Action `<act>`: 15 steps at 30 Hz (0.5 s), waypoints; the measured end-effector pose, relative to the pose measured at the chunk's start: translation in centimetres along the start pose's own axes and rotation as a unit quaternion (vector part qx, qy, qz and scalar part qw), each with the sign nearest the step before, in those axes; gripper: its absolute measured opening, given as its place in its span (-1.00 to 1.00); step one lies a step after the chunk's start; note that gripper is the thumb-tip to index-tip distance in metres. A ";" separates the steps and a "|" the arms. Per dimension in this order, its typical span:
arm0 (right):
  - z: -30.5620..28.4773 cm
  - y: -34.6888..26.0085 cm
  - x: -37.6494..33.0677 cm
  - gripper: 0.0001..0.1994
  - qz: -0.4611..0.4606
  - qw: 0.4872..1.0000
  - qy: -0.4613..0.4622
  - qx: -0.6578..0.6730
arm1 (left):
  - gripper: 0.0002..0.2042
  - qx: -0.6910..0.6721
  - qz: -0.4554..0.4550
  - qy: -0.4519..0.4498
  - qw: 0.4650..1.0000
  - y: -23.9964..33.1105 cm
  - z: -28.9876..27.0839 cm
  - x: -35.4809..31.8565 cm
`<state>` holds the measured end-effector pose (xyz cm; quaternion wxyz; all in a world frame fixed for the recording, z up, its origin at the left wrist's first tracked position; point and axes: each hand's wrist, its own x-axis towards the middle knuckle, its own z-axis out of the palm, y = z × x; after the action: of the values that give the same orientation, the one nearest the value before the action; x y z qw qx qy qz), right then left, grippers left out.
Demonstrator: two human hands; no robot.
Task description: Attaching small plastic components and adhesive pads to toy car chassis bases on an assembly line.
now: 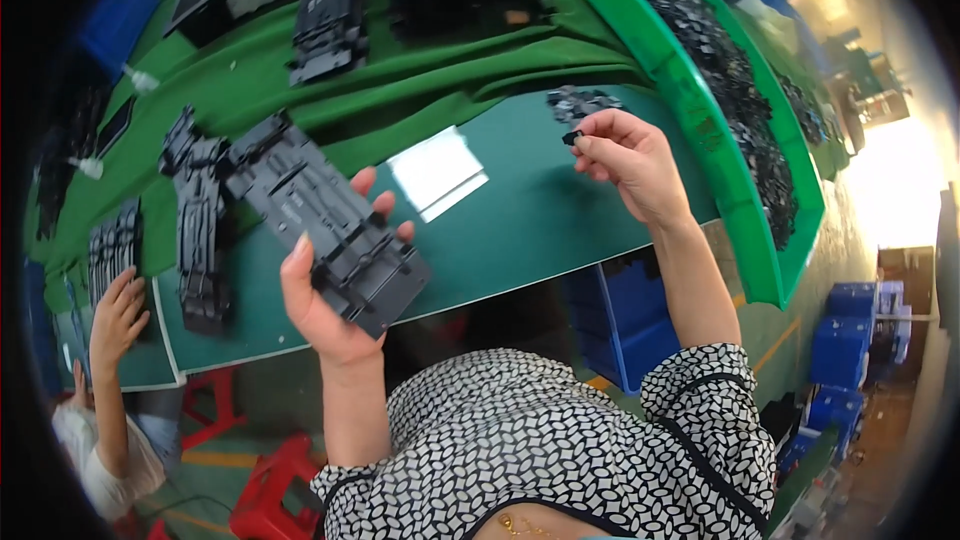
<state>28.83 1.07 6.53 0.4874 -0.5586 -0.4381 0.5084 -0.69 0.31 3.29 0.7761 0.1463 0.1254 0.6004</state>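
My left hand (335,310) is wrapped round a long black plastic moulding (320,210) with ribs and clips, held tilted above the table. The thumb lies on its near side and the fingertips show past its far edge. Between thumb and forefinger of my right hand (632,162) is a small black plastic clip (573,137); its exact shape is partly hidden by the fingers. Just beyond that hand lies a small heap of similar black pieces (582,103) on the green tabletop (520,210). Another black moulding (202,240) rests to the left of the held one.
A green bin (690,130) full of small black parts stands at the right. More black mouldings (328,20) lie on the green cloth (440,70) at the back. A co-worker's hand (118,315) touches parts at the far left. Red stools (275,490) and a blue crate (622,325) stand below.
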 end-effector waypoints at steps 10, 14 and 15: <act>8.1 0.3 2.2 -0.91 -0.325 0.862 -0.103 -0.375 | -0.42 0.017 0.002 0.018 1.000 0.4 -0.7 -0.1; 8.9 0.6 4.3 -0.87 -0.413 0.781 -0.129 -0.451 | -0.42 0.016 0.009 0.027 0.999 0.5 -0.6 -0.1; 9.1 0.6 4.5 -0.87 -0.419 0.763 -0.131 -0.475 | -0.42 0.015 0.012 0.030 0.999 0.5 -0.6 -0.1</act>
<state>20.21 6.35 5.21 0.2619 -0.4078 -0.8733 0.0487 -1.42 0.39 2.93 0.7627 0.1410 0.1555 0.6117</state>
